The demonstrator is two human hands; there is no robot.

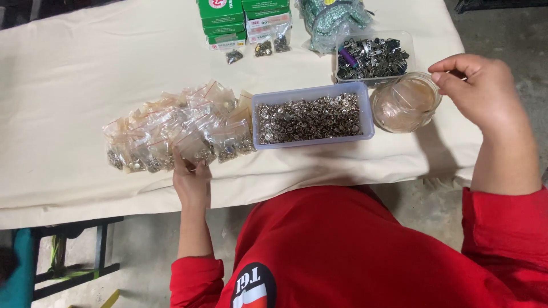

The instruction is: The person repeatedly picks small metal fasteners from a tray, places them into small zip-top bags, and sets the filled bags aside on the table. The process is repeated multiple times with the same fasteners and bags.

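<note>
Left hand (191, 181): fingers closed on a small filled plastic bag (196, 149) at the pile's near edge.
Right hand (482, 91): pinches glass jar (405, 102) rim.
Surface: cream cloth-covered table (68, 97); concrete floor below.
Surroundings: tray of metal eyelets (311, 117) between bags and jar; green boxes (222, 23) behind.

A single head-worn camera looks steeply down from close above onto the cream cloth-covered table (85, 85), with the wearer's red-sleeved torso filling the lower frame.

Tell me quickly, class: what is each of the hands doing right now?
Left hand: fingers on a small plastic bag of metal parts; grip unclear.
Right hand: pinching the rim of the clear jar.
</note>
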